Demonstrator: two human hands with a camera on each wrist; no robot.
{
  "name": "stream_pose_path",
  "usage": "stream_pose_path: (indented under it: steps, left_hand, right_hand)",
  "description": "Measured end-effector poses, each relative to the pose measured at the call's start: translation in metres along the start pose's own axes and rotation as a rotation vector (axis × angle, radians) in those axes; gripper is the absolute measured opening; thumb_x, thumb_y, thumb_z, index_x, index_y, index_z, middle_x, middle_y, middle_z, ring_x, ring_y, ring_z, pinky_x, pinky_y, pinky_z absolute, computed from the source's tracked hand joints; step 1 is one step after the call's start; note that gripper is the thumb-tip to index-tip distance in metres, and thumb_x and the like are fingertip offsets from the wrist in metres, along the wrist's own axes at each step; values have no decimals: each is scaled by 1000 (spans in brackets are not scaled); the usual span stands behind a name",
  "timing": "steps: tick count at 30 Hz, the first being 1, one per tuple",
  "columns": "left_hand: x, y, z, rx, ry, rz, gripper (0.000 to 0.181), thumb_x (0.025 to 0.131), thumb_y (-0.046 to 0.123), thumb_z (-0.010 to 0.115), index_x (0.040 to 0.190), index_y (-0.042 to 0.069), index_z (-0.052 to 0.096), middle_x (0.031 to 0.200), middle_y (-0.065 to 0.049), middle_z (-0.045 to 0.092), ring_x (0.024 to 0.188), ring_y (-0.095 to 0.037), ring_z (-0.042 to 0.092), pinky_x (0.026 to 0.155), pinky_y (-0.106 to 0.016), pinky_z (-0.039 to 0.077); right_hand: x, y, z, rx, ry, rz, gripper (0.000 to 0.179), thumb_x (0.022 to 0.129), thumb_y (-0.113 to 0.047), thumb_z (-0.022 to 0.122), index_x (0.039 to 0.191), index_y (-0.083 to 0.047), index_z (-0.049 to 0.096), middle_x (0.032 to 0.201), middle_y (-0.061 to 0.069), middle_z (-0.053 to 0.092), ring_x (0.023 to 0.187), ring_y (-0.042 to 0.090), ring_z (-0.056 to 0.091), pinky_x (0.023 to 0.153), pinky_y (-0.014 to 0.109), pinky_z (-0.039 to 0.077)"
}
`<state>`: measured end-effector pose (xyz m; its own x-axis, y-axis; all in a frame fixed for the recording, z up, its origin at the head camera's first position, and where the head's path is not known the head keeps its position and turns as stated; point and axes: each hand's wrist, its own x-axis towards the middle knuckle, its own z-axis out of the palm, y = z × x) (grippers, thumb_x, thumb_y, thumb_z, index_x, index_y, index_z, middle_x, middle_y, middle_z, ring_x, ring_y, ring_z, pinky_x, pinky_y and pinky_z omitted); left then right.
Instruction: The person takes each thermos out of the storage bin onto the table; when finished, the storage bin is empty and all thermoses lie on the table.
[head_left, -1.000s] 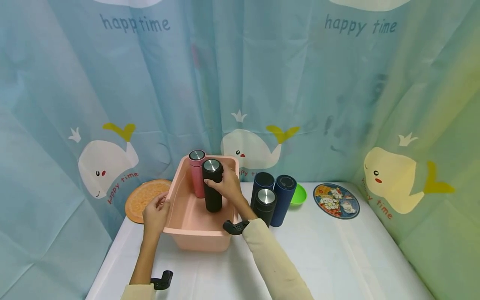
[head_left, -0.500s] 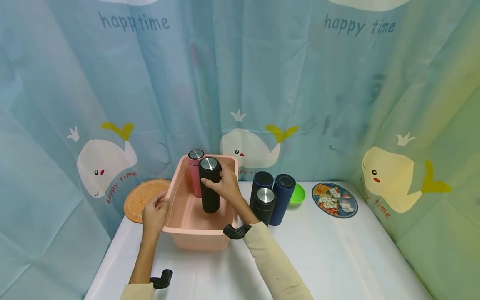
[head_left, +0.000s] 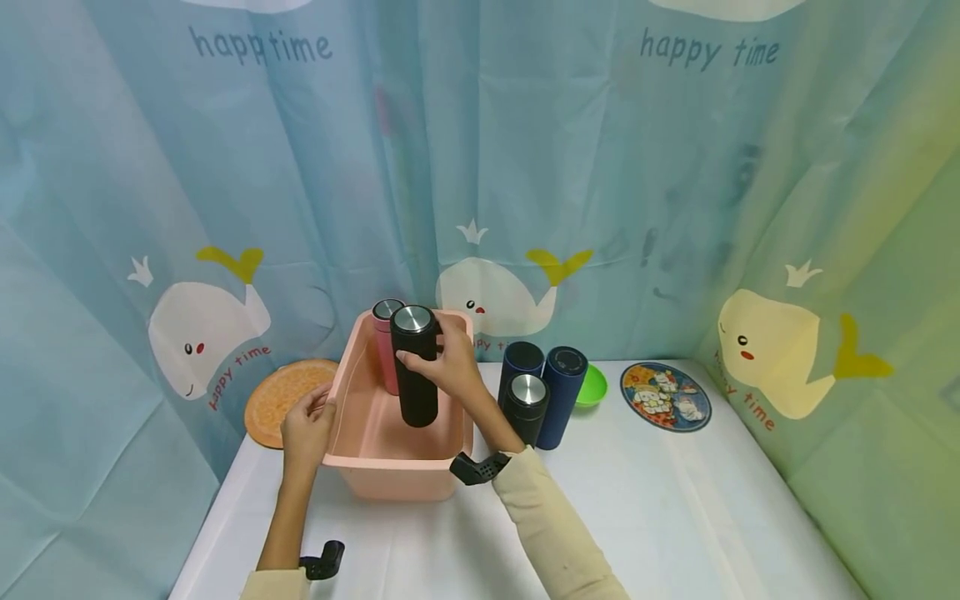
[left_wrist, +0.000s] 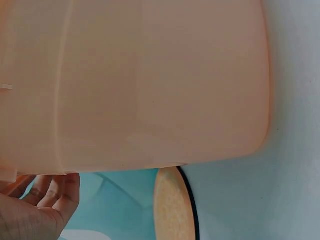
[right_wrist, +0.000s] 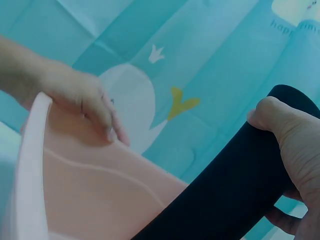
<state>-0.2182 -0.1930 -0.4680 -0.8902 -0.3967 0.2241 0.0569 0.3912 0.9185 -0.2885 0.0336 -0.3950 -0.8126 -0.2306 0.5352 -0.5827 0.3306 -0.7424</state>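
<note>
My right hand [head_left: 452, 360] grips a black thermos [head_left: 416, 375] with a silver-topped lid around its upper part, thumb on the near side. The thermos is nearly upright inside the outline of a pink plastic basin [head_left: 390, 467]. Behind it, a pink thermos [head_left: 386, 358] stands in the basin's back left corner, partly hidden. My left hand [head_left: 307, 427] pinches the basin's left rim, with the thumb over the edge and the fingers outside. In the right wrist view, the black thermos [right_wrist: 225, 175] slants across the basin wall [right_wrist: 95, 185].
Just right of the basin stand two dark blue thermoses [head_left: 564, 392] and a shorter black thermos [head_left: 525, 412]. A green bowl [head_left: 592, 387] shows behind them. An orange round mat [head_left: 281, 400] lies left of the basin; a patterned oval mat [head_left: 666, 396] lies at the right. A curtain [head_left: 525, 167] hangs behind.
The black thermos has moved slightly up and left in my right hand, covering more of the pink thermos. My left hand stays on the basin rim.
</note>
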Motion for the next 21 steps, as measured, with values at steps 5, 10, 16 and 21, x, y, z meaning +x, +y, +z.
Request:
stream_pose_path:
  steps: [5,10,16,21]
  left_hand:
    - [-1,-1,0,-5,9,3,33,94,10,59,124,-2,64,114,-23,69,86,4,59,71,3,41]
    - [0,-4,1,-11,6,4,33,94,10,59,124,-2,64,114,-23,69,78,18,51,71,3,41]
    - [0,-4,0,-17,13,3,32,94,9,58,123,-2,64,113,-23,69,78,16,52,71,2,42]
    - [1,-1,1,-17,20,7,32,93,9,58,122,-3,65,111,-23,69,78,14,52,70,2,42]
  right_hand:
    - [2,-18,-8,52,15,-39,63,76,-22,80,131,-6,55,118,13,64,97,27,67,78,36,60]
    - [2,-37,-18,109,23,-74,62,76,-18,80,130,-4,55,117,12,63,93,26,69,76,34,60]
    - [-1,-58,-32,89,34,-130,63,74,-18,81,130,-5,55,119,12,61,95,25,65,81,35,59]
    - [-4,-79,-48,99,61,-176,61,74,-17,81,129,-7,56,117,8,62,95,21,63,80,32,59]
